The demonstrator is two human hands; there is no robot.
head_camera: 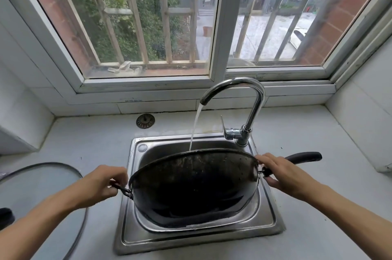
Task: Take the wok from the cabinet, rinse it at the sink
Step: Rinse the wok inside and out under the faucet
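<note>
Wok (195,187), blackened (tilted in sink (199,240)), both hands' grip closed round its handles.

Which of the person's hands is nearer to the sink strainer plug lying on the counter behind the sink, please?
Left. The left hand holds the wok's small loop handle, below the plug. The right hand grips the long handle, farther off.

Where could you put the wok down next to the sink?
Bare counter lies right of the sink, up to the wall. More lies behind it, between the drain plug and tap. The left is crowded: a glass lid lies there.
</note>
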